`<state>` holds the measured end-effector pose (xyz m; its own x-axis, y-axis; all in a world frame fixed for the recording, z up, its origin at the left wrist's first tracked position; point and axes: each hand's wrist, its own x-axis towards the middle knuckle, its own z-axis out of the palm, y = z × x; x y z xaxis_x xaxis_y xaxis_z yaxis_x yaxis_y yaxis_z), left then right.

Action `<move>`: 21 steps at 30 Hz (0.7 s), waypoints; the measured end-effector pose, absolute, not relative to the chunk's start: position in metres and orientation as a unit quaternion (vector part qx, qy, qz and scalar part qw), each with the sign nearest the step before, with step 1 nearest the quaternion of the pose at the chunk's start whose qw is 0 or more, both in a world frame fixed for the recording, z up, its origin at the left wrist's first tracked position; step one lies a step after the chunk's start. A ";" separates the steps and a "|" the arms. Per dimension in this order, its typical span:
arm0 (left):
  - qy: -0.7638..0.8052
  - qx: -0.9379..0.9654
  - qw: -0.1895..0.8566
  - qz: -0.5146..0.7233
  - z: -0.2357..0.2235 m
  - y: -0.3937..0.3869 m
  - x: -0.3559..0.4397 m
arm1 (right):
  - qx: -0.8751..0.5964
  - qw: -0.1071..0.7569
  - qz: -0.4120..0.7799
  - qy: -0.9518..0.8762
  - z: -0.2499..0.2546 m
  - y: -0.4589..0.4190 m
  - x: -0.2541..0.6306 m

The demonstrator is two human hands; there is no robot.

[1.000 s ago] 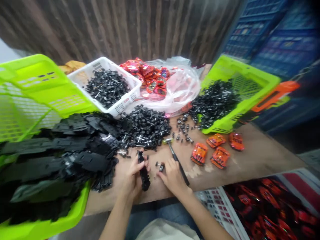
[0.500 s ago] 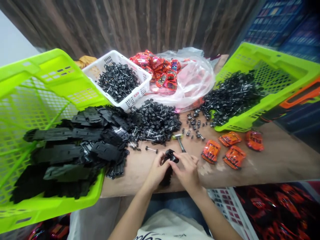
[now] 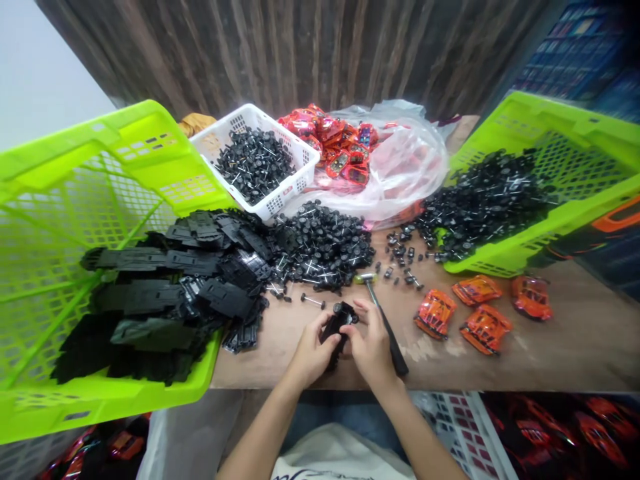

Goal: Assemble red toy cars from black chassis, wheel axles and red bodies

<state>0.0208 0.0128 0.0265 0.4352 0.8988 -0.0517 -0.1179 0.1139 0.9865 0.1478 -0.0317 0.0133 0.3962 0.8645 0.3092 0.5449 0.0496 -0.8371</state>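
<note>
Both forearms slant inward from the near side. The left hand [image 3: 313, 352] grips a black plastic piece [image 3: 343, 312] above the table's [image 3: 280, 368] near middle; the right hand's [image 3: 373, 345] curled fingers clasp its right side.

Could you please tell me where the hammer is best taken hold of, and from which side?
I'd take the hammer by its dark handle's near half, from above and the right. Its handle end lies nearest, its head farthest away; the right hand, on a black part, sits close to the handle's left, so the right side seems easier.
</note>
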 end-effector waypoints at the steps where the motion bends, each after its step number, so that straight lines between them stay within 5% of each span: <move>1: 0.362 0.542 0.655 0.383 0.027 0.013 0.016 | -0.656 0.503 0.218 -0.519 0.013 -0.031 0.148; 7: 0.406 0.440 0.707 0.375 0.034 0.012 -0.008 | -0.594 0.494 0.346 -0.532 0.022 -0.018 0.147; 10: 0.463 0.333 0.679 0.462 0.031 0.022 -0.014 | -0.567 0.481 0.288 -0.604 0.024 0.004 0.150; 15: 0.497 0.216 0.576 0.612 0.024 0.044 -0.019 | -0.575 0.329 0.148 -0.735 0.022 0.027 0.145; 21: 0.473 0.191 0.577 0.638 0.026 0.044 0.006 | -0.546 0.466 0.121 -0.686 0.033 0.000 0.123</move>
<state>0.0065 0.0442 0.0255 -0.2622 0.9166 -0.3018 -0.5548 0.1127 0.8243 0.1234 -0.0004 0.0326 0.0304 0.8614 0.5070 0.6354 0.3749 -0.6751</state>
